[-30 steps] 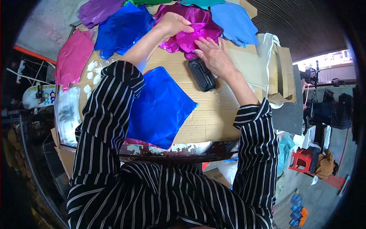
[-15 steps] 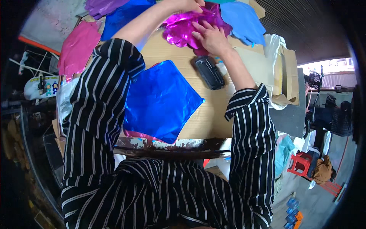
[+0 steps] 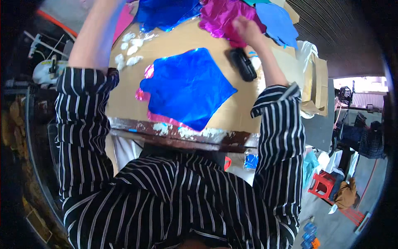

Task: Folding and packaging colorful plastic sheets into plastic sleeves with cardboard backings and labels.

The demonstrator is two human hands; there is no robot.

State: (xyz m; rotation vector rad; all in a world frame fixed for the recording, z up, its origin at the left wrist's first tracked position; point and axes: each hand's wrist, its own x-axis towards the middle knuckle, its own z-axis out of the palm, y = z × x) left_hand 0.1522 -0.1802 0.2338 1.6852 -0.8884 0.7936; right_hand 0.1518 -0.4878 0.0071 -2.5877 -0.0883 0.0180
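Note:
A flat piece of shiny blue foil (image 3: 188,89), pointed on the right and with a rounded tab on its left, lies on the cardboard-covered table over a pink foil piece (image 3: 143,94) that shows along its left and lower edges. My right hand (image 3: 247,31), smeared by motion, is over the near right part of a magenta foil pile (image 3: 219,18); its fingers are not clear. My left forearm reaches up past the top edge on the left, and the hand itself is out of the picture. Below my right hand sits a black oblong case (image 3: 243,64).
Small white clumps (image 3: 132,50) are scattered at the table's left. More foil lies along the far side: a dark blue pile (image 3: 168,14), a pink piece (image 3: 123,23) and a light blue pile (image 3: 277,27). An opened cardboard box (image 3: 320,85) stands at the right.
My left hand has moved left and out of view, away from the magenta foil. My right hand has lifted slightly. The view has shifted, uncovering the white clumps and the blue foil's left edge.

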